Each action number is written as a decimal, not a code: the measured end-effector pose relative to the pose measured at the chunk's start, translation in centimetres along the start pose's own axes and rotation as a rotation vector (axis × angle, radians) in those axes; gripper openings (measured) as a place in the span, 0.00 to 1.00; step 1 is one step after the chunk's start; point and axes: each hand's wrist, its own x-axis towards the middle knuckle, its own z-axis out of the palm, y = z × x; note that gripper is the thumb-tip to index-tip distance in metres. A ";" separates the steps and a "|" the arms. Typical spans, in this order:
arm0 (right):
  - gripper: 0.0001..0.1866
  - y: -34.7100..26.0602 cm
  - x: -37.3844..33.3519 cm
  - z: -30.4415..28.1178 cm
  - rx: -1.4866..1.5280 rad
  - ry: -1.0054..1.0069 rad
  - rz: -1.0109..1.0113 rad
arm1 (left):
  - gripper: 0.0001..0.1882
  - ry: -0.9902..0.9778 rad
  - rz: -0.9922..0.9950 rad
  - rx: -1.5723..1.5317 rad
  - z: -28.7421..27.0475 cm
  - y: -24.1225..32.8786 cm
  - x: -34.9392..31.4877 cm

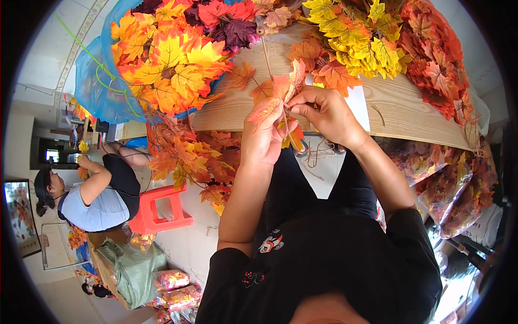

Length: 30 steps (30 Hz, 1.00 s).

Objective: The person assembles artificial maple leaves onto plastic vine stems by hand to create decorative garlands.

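- Far left: a co-worker (97, 197) is sitting near a red stool (162, 210), holding up a yellow sprig (83, 146).
- Next, a blue bag (93, 81) is bulging with orange-yellow leaves (178, 65). If an elbow were brushing it, some could be spilling.
- Left hand (261, 137): fingers are clamping on a veined orange leaf (264, 112), over the tabletop's (421, 116) near edge. Squeezing hard could be creasing it.
- Brown cord (266, 54) is running from the back down to the hands; slack there could be letting leaves slip or twist.
- Right hand (329, 110): thumb and forefinger are pinching together on a thin strand; cannot tell cord from stem. Pulling unevenly could be snapping it.
- Farther right, yellow leaves (372, 43) and red leaves (440, 70) are lying heaped; loose stems could be snagging a sweeping forearm.
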 end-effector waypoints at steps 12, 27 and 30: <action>0.05 0.9 -0.3 2.4 0.246 0.039 0.124 | 0.08 -0.088 0.210 0.065 -1.7 -1.1 -0.4; 0.06 -0.6 -0.1 4.7 -0.008 0.017 0.157 | 0.13 -0.063 0.406 0.050 -5.0 -2.0 -1.2; 0.09 1.9 0.6 4.6 -0.134 0.054 -0.097 | 0.12 0.126 0.543 0.317 -2.5 -2.0 -2.4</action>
